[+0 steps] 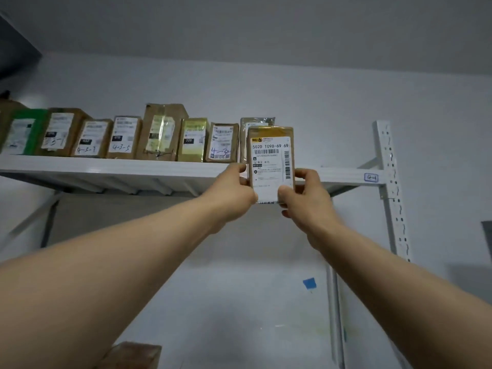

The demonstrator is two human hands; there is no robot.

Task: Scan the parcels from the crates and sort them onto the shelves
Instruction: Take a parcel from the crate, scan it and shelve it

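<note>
Both arms raised, left hand and right hand in pinching grip on the upright parcel.

One wide-angle camera, worn on the head, is taking in the whole scene alone. It is facing forward and tilting upward, looking at the white shelf from below, so the ribs under it are showing. Both forearms are reaching in from the bottom corners, and the left hand and right hand are gripping the parcel near frame centre, at arm's reach. The lens is seemingly bending the post at the right edge.
</note>
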